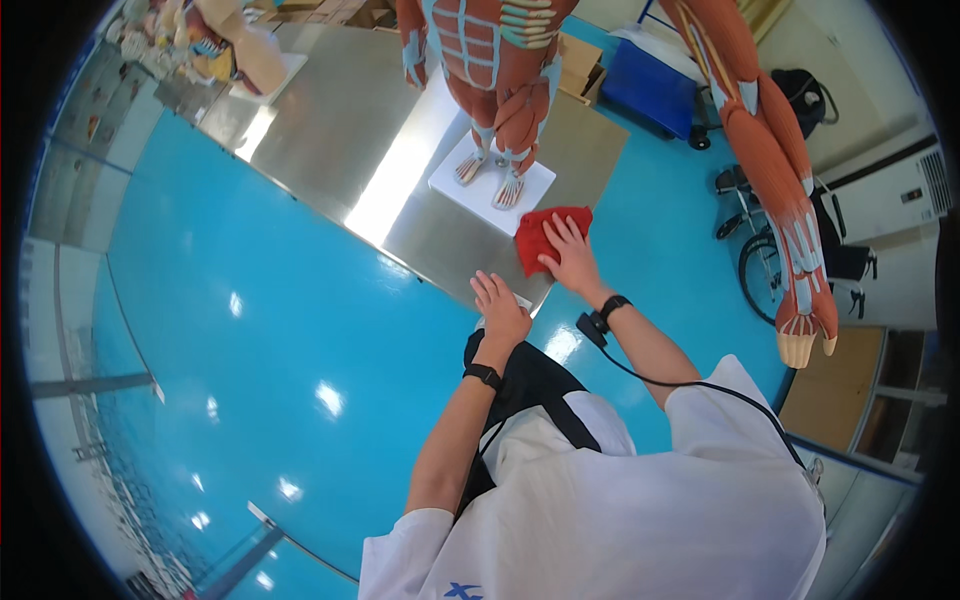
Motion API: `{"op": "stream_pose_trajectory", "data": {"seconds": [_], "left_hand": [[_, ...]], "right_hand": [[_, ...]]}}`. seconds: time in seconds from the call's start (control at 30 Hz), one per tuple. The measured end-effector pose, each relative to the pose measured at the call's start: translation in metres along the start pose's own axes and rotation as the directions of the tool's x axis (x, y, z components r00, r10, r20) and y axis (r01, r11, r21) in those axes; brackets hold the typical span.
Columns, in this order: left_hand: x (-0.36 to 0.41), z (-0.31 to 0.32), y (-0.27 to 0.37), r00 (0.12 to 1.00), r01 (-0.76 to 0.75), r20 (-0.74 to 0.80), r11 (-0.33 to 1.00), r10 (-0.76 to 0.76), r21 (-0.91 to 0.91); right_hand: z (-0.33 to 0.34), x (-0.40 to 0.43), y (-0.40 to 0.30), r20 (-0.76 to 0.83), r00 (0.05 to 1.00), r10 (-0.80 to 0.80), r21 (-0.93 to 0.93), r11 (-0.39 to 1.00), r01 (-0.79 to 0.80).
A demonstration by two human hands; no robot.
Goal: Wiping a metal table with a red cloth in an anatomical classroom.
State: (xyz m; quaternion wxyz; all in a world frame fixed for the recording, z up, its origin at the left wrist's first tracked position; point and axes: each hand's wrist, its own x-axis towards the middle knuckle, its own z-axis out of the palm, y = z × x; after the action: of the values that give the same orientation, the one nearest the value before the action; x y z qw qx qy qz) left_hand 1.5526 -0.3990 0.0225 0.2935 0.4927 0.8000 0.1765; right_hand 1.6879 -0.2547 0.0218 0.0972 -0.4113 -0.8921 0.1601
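My right hand (574, 259) is pressed on a folded red cloth (535, 232), fingers spread over it and thumb on its near side. The cloth lies at the end of a stainless steel table (450, 247), beside the white base (480, 196) of a standing muscle anatomy model (495, 97). Holding nothing, my left hand (504, 311) is extended by the near corner of the table, fingers slightly apart. Whether it touches the metal, I cannot tell. A small white piece (523, 301), partly hidden, shows beside that hand.
A torso model (255, 52) stands on the table's far left. On the right hangs or stands a large muscle arm model (780, 172), with a wheelchair (765, 262) behind it. Farther back are a blue cart (649, 90) and cardboard boxes (577, 64). A black cable (720, 384) runs along my right arm.
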Motion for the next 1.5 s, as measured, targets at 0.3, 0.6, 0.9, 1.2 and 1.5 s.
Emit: {"op": "stream_pose_trajectory", "data": {"seconds": [0.3, 0.6, 0.9, 1.2, 1.5], "left_hand": [[-0.017, 0.018, 0.019, 0.94, -0.026, -0.32, 0.911, -0.117, -0.411], [-0.02, 0.04, 0.026, 0.927, 0.126, -0.32, 0.966, -0.195, -0.224], [0.013, 0.056, 0.034, 0.796, 0.555, -0.199, 0.82, -0.572, -0.137], [0.036, 0.042, 0.081, 0.643, 0.691, -0.175, 0.663, -0.746, -0.287], [0.018, 0.053, 0.052, 0.744, 0.637, -0.139, 0.756, -0.654, -0.151]], "right_hand": [[0.02, -0.033, -0.045, 0.179, 0.934, -0.309, 0.154, 0.947, 0.283], [-0.012, 0.033, 0.056, 0.208, 0.881, -0.425, 0.346, 0.874, 0.34], [-0.037, 0.087, 0.102, 0.134, 0.896, -0.424, 0.101, 0.905, 0.413], [-0.031, 0.051, 0.055, 0.303, 0.598, -0.742, 0.359, 0.67, 0.65], [-0.063, 0.148, 0.191, 0.13, 0.877, -0.463, 0.209, 0.877, 0.432]]}}
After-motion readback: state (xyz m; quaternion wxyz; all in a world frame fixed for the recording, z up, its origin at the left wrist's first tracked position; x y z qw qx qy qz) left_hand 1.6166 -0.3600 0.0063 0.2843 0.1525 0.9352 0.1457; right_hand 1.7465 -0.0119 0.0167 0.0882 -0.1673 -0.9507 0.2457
